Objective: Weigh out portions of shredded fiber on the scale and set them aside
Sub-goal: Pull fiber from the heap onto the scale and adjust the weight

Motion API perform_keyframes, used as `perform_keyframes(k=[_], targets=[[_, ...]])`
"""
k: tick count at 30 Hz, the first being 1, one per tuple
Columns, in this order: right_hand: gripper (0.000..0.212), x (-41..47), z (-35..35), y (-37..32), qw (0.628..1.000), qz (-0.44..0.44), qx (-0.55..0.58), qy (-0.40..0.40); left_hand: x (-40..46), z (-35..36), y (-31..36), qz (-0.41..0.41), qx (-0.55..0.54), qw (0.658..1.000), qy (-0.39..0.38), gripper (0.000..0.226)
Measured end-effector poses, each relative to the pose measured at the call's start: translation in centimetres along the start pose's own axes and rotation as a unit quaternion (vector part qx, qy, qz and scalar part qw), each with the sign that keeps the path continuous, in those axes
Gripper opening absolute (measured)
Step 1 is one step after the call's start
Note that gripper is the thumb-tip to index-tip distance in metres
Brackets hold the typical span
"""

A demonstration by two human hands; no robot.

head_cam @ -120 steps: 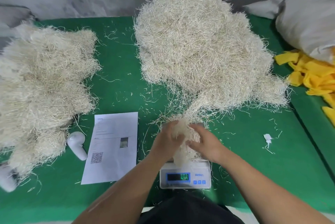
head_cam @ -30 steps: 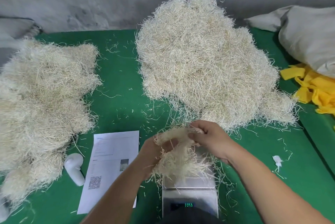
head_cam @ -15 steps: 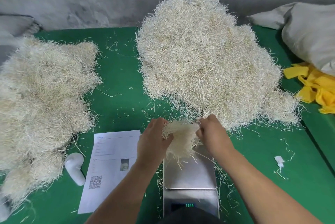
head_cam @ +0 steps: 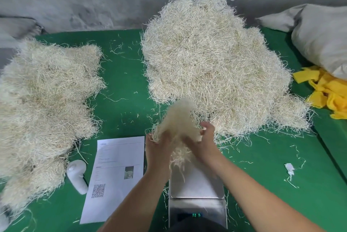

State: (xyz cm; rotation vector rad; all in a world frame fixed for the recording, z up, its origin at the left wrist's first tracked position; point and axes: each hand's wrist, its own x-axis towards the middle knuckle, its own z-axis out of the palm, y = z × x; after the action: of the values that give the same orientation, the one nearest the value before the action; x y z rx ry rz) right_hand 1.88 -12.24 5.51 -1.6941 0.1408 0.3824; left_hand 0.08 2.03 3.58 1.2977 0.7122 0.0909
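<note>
Here, both hands meet above the far edge of the scale (head_cam: 196,184), which stands on the green table cover (head_cam: 124,74). The left hand (head_cam: 159,149) and the right hand (head_cam: 203,138) each have their fingers curled into a tuft of shredded fiber (head_cam: 178,119), held just over the bare steel pan; its upper part is blurred, so its exact outline is uncertain. A few strands hang down toward the pan. The large fiber heap (head_cam: 216,63) lies just beyond the hands, and a second heap (head_cam: 43,104) lies at the left. A printed sheet (head_cam: 116,175) lies beside the scale, with a white plastic object (head_cam: 78,175) at its left. Yellow cloth pieces (head_cam: 326,93) and a grey sack (head_cam: 323,34) occupy the right edge.
</note>
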Motion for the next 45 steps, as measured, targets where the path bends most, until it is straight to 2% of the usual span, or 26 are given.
perform_keyframes(k=[1,2,5,6,9,11,13,14,16,18,21,23,25,27,29,31,35,37,39,42,43,45], targets=[[0.069,-0.7,0.6,0.2,0.999,-0.041,-0.018,-0.025,-0.5,0.2,0.1,-0.033,-0.026,0.998,-0.039,0.032],[0.062,-1.0,0.9,0.7,0.996,-0.068,-0.037,-0.039,-0.8,0.3,0.1,-0.059,-0.05,0.994,-0.083,0.043],[0.035,-0.8,0.8,0.5,0.987,-0.096,-0.128,-0.017,-1.5,0.1,0.4,-0.114,-0.03,0.981,-0.156,0.069],[0.033,-0.7,0.5,0.3,0.984,-0.098,-0.147,-0.018,-1.4,-0.2,0.6,-0.136,-0.015,0.977,-0.162,0.068],[0.018,-0.9,-0.2,-0.3,0.981,-0.104,-0.147,-0.069,-1.1,-0.4,0.9,-0.191,0.006,0.969,-0.155,0.036],[0.005,-0.5,-0.8,-0.1,0.977,-0.108,-0.178,-0.054,-1.0,-0.3,0.9,-0.161,0.041,0.977,-0.135,0.018],[0.007,-0.3,-1.5,0.0,0.969,-0.119,-0.218,-0.016,-0.7,-0.6,0.6,-0.123,0.066,0.981,-0.133,0.012],[0.011,-0.2,-1.9,0.0,0.976,-0.113,-0.185,0.001,-0.8,-0.8,0.6,-0.113,0.066,0.982,-0.135,0.019],[0.017,-0.2,-2.5,-0.3,0.998,-0.037,-0.015,0.051,-0.5,-1.4,0.5,-0.097,0.077,0.985,-0.121,0.038],[0.022,0.2,-3.5,-0.4,0.988,0.051,0.116,0.087,0.0,-2.2,0.2,-0.095,0.083,0.987,-0.101,0.039],[0.03,0.5,-4.2,0.2,0.976,0.089,0.185,0.073,0.3,-2.9,-0.2,-0.108,0.07,0.99,-0.061,0.047],[0.027,0.7,-4.1,0.6,0.952,0.108,0.278,0.069,0.3,-3.0,-0.1,-0.12,0.054,0.991,-0.023,0.059],[0.013,0.7,-3.7,0.8,0.916,0.147,0.367,0.072,0.3,-3.1,0.0,-0.12,0.041,0.992,-0.018,0.069],[0.023,1.0,-3.2,1.1,0.878,0.207,0.424,0.078,0.3,-2.7,0.3,-0.109,0.012,0.994,-0.012,0.053],[0.022,1.3,-2.9,1.1,0.856,0.265,0.435,0.093,0.4,-2.4,0.5,-0.108,-0.056,0.992,-0.015,0.026],[0.018,1.9,-2.7,1.2,0.85,0.297,0.421,0.112,0.4,-2.2,0.5,-0.105,-0.098,0.989,-0.027,0.01],[0.018,3.5,-2.8,1.3,0.841,0.311,0.413,0.161,-0.3,-2.4,-1.2,-0.109,-0.048,0.991,-0.06,0.024],[0.014,4.2,-2.9,1.1,0.832,0.314,0.418,0.187,-0.9,-2.6,-1.8,-0.085,0.011,0.991,-0.099,0.015],[0.01,4.7,-3.0,1.2,0.831,0.313,0.413,0.201,-0.8,-2.6,-2.1,-0.108,0.031,0.984,-0.14,0.017],[0.012,5.0,-2.5,1.2,0.836,0.299,0.418,0.195,-0.3,-2.7,-2.0,-0.117,0.068,0.961,-0.241,0.02],[0.017,5.1,-2.2,1.2,0.844,0.293,0.409,0.185,-0.4,-2.5,-1.8,-0.108,0.112,0.95,-0.272,0.019],[0.026,5.0,-1.7,0.9,0.863,0.288,0.386,0.151,-0.4,-1.8,-1.4,-0.077,0.273,0.904,-0.319,0.044]])
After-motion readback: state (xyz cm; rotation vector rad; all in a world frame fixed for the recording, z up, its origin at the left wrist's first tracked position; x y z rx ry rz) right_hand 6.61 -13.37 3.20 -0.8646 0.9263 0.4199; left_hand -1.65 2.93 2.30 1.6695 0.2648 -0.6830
